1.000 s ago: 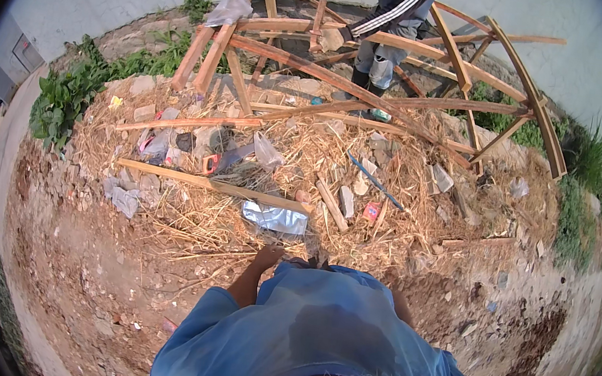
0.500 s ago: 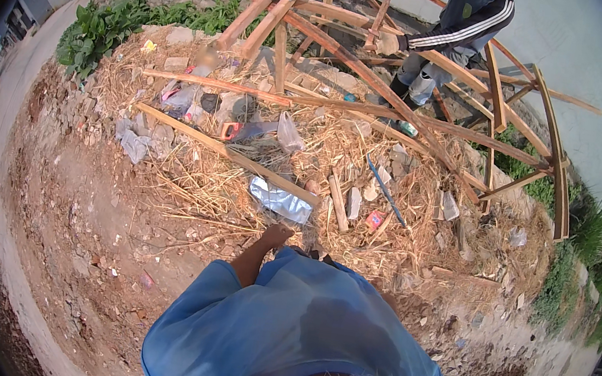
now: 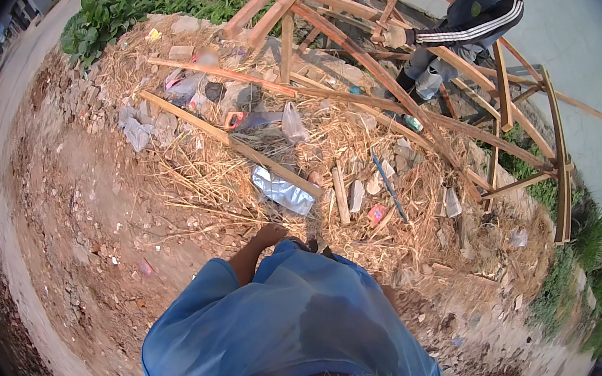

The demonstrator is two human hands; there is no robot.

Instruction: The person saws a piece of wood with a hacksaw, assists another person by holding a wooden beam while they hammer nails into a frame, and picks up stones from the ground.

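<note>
My left hand (image 3: 270,235) pokes out past my blue shirt (image 3: 297,338), low over straw and dirt, with the fingers curled. A small dark thing (image 3: 311,246) shows right beside it, and I cannot tell whether the hand grips it. My right hand is hidden behind my shirt. A crumpled silvery wrapper (image 3: 283,190) lies on the straw just ahead of my left hand. A long wooden slat (image 3: 228,141) runs slantwise beyond it.
A heap of straw (image 3: 337,140) holds litter, stones and a blue stick (image 3: 389,184). Another person (image 3: 459,34) in a dark striped tracksuit stands at the back, a gloved hand on a frame of wooden poles (image 3: 429,121). Green weeds (image 3: 112,14) grow back left; bare dirt (image 3: 86,222) lies left.
The view has swung, so the heap and the other person now sit further right and higher. My left hand stays in front of my chest, slightly lower over the straw.
</note>
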